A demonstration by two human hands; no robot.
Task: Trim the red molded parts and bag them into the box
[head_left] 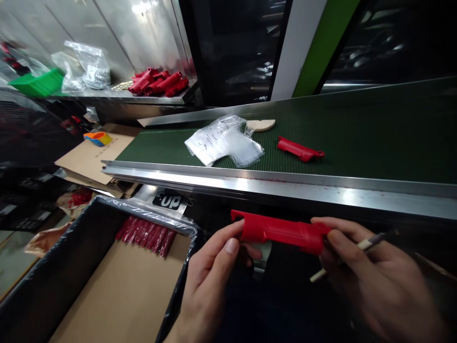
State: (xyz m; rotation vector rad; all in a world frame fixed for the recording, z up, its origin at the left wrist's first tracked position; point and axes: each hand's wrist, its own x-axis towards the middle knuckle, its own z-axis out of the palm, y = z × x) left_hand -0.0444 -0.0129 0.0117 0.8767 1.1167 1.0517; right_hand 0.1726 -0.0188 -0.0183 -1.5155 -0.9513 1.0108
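Observation:
A red plastic tube-shaped part [278, 230] is held level in front of the conveyor's metal edge. My left hand [217, 267] grips its left end between thumb and fingers. At its right end, my right hand [367, 267] pinches it between thumb and forefinger. A thin pale stick-like tool [319, 275] with a dark end also runs through my right hand; its exact kind I cannot make out. On the green belt beyond lies a similar red plastic part [300, 149].
The green conveyor belt [357, 143] carries plastic bags [224, 140] and a pale half-round piece [261, 125]. At lower left stands a lined box [103, 202] with wrapped red parts [146, 234]. A metal shelf holds more red parts [159, 82] and a green bin [37, 82]. A tape dispenser [98, 138] rests on cardboard.

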